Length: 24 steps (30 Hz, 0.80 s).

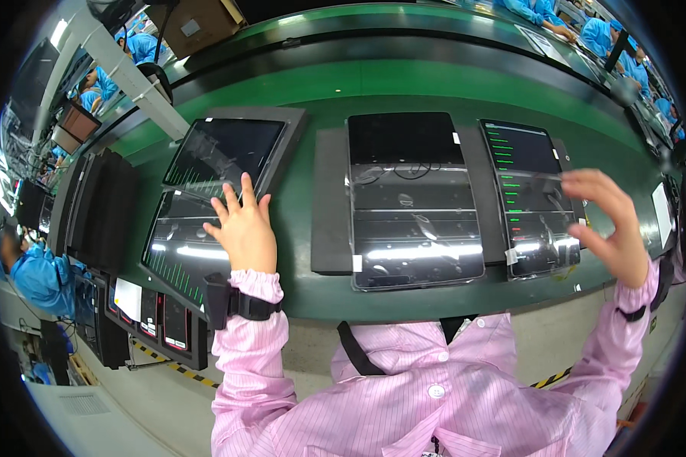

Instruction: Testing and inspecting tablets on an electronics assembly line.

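Observation:
My left hand has its fingers spread at the right side of the left dark screen device. This device shows an upper and a lower glossy panel with green lines on it; whether my fingertips press on it I cannot tell. My right hand is at the right edge of a narrower screen device lit with rows of green and some red text. Its thumb and fingers are apart, with nothing visible between them. Between the hands lies a black, film-covered tablet-like device, its screen dark and reflecting ceiling lights.
Dark foam pads lie under the devices on the green work surface. A stack of black foam trays stands at the left. Below it, a tray holds several devices. A grey post rises at the back left, near a cardboard box. Co-workers in blue sit around.

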Motion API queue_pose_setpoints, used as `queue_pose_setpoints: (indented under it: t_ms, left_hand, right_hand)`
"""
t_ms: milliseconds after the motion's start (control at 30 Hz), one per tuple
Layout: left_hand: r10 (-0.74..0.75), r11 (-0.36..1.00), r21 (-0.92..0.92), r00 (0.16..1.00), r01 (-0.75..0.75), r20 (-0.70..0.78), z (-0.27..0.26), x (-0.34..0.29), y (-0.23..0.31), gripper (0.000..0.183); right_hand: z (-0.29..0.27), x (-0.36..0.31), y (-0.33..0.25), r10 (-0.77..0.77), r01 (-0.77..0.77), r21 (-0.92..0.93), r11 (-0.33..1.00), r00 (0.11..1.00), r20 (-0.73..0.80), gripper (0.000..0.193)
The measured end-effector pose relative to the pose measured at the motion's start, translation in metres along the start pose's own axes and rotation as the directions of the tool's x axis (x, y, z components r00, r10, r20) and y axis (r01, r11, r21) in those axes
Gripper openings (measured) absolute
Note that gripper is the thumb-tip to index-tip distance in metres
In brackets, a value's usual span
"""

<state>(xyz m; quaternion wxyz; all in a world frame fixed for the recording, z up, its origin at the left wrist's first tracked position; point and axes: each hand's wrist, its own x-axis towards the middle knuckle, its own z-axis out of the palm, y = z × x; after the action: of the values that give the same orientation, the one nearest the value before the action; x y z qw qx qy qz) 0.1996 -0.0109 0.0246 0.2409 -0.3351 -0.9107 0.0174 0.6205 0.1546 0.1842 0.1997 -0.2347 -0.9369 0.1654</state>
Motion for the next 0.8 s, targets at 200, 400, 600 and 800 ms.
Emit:
queue_pose_setpoints:
  t_ms: [200,400,600,800]
  left_hand:
    - [-0.109,0.994,0.032,0.993,0.108,0.042,-0.015,-0.023,0.018,0.050]
    - [-0.192,0.973,0.134,0.981,0.190,0.002,0.001,0.006,0.021,0.050]
    - [-0.017,0.987,0.156,0.990,0.039,-0.142,0.003,0.020,0.015,0.044]
    - [0.087,0.978,-0.161,0.957,-0.136,-0.278,-0.073,-0.013,0.048,0.057]
  right_hand:
    - [-0.004,-0.077,0.027,0.183,-0.176,0.080,0.981,0.979,-0.092,0.042]
    - [-0.012,-0.095,0.057,0.207,-0.185,0.138,0.973,0.964,-0.167,0.039]
    - [-0.015,-0.113,0.060,0.238,-0.235,0.045,0.971,0.933,-0.269,0.034]
    - [0.041,-0.142,0.041,0.469,-0.405,0.238,0.883,0.745,-0.474,0.017]
